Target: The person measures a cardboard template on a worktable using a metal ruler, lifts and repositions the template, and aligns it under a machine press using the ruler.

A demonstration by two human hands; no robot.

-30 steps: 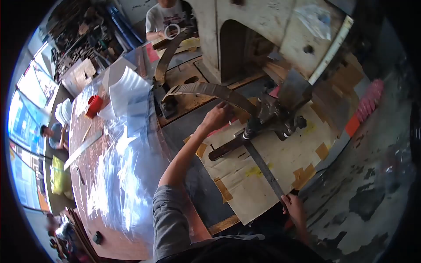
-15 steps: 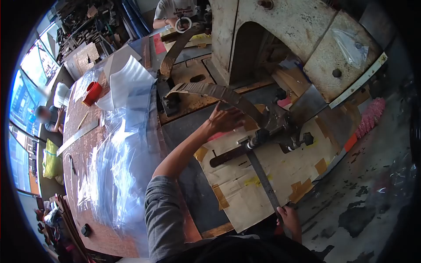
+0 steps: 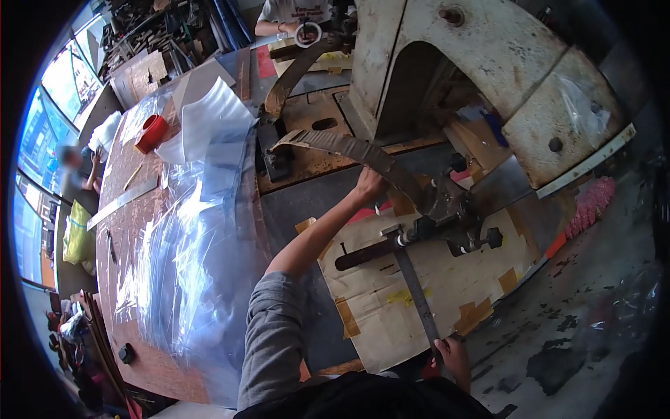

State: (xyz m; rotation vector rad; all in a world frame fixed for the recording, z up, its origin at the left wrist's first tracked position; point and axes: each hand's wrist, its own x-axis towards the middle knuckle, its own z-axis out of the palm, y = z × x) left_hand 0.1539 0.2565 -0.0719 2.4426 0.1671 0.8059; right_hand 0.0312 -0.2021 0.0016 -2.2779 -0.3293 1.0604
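Observation:
My right hand [image 3: 453,357] is closed around the lower end of a long flat metal bar [image 3: 417,293]. The bar's upper end meets a dark clamp-like machine fitting [image 3: 391,246]. Higher up, my left hand [image 3: 371,184] is at the underside of a curved arm wrapped in brown tape [image 3: 349,145], which partly hides its fingers. Whether they grip anything is not clear. Beneath the fitting lies a cream paper-covered board [image 3: 391,307] with brown tape patches.
A large rusty-white machine body [image 3: 516,77] rises at the right. Clear plastic sheets [image 3: 188,272] cover the wooden table at left, beside a red tape roll [image 3: 151,133] and a steel ruler [image 3: 122,204]. Other people [image 3: 286,17] are at the back and far left.
My left hand has moved right and slightly up, from open fingers below the curved arm to close against it. My right hand still holds the bar. The view has shifted a little.

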